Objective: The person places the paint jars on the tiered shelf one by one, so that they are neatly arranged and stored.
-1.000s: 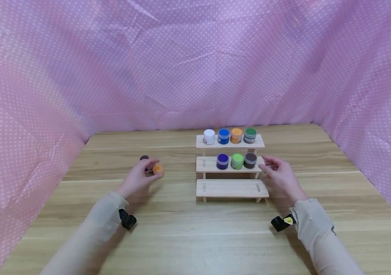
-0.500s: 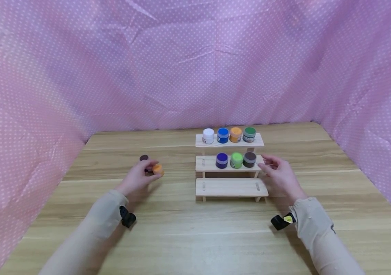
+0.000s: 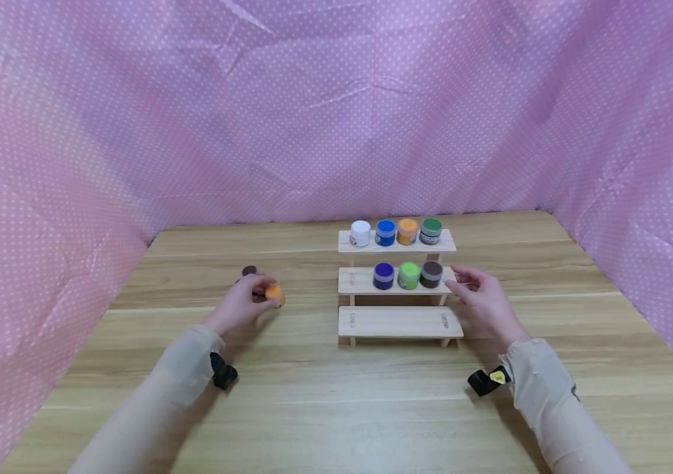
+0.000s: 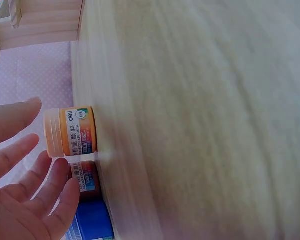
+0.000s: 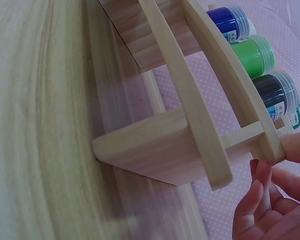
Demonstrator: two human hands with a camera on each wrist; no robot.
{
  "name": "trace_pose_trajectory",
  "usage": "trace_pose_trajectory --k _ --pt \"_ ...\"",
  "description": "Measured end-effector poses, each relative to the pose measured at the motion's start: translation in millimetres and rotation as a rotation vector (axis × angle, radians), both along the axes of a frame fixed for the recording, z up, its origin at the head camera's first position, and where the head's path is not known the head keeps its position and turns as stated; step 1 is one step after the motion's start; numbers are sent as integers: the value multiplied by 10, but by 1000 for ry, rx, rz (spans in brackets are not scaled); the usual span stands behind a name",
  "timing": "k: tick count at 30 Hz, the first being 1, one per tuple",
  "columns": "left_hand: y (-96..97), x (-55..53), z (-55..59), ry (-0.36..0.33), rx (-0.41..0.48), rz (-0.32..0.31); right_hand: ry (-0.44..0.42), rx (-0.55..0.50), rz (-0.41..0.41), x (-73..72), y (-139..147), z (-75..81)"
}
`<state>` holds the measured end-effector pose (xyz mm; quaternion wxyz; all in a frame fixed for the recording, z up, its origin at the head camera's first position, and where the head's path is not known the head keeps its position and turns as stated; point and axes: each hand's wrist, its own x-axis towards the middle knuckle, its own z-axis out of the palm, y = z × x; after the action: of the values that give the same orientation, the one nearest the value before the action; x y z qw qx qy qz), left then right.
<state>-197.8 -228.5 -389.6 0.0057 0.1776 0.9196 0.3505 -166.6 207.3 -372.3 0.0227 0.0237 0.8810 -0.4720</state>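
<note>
On the left of the table, my left hand [image 3: 244, 304] is at an orange paint jar [image 3: 275, 295], its fingers loosely bent around the lid. In the left wrist view, the jar [image 4: 72, 132] stands on the table, with thumb and index finger apart from each other. Beside it are a brownish-red jar [image 4: 87, 180] and a blue one [image 4: 95, 220], partly covered by fingers. My right hand [image 3: 483, 297] pinches the right end of the middle shelf of a three-tier wooden stand [image 3: 398, 322]; the right wrist view has the thumb above the shelf [image 5: 270, 147] and fingertips below.
White [image 3: 360, 234], blue [image 3: 385, 233], orange [image 3: 407, 232] and green [image 3: 430, 232] jars line the top shelf. Purple [image 3: 383, 276], light green [image 3: 409, 276] and dark brown [image 3: 431, 274] jars stand on the middle shelf. A dark-lidded jar [image 3: 249, 270] shows behind my left hand.
Hardly anything differs: the whole view shifts slightly. Both hands keep their places at the orange jar and the stand.
</note>
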Motion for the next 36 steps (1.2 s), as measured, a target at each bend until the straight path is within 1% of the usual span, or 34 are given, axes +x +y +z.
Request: trace_pose_trajectory --k 3,9,16,18,22,24,26,29,30,34,36 --pt "12 -7 -2 -3 9 -10 20 8 0 -5 3 -1" --pt "43 -3 10 -59 40 -9 98 37 7 -20 2 -6" --pt "39 -16 -19 -62 54 -18 70 40 6 -15 -3 25" --pt "38 -24 -34 -72 62 -9 65 39 7 -11 -2 27" --pt "44 -31 -51 -126 77 16 64 38 12 -14 5 9" --pt "51 -29 -51 -167 101 28 64 35 13 -15 6 0" --pt "51 -27 -54 -191 122 25 65 30 13 -14 7 -8" --pt "54 -22 -63 -209 151 31 67 24 11 -11 11 -20" --pt "52 -22 -67 -206 153 25 67 21 9 -9 14 -24" --pt "49 -21 -77 -212 160 35 63 7 5 0 18 -29" --pt "43 -23 -79 -199 155 30 61 -7 4 -3 18 -28"
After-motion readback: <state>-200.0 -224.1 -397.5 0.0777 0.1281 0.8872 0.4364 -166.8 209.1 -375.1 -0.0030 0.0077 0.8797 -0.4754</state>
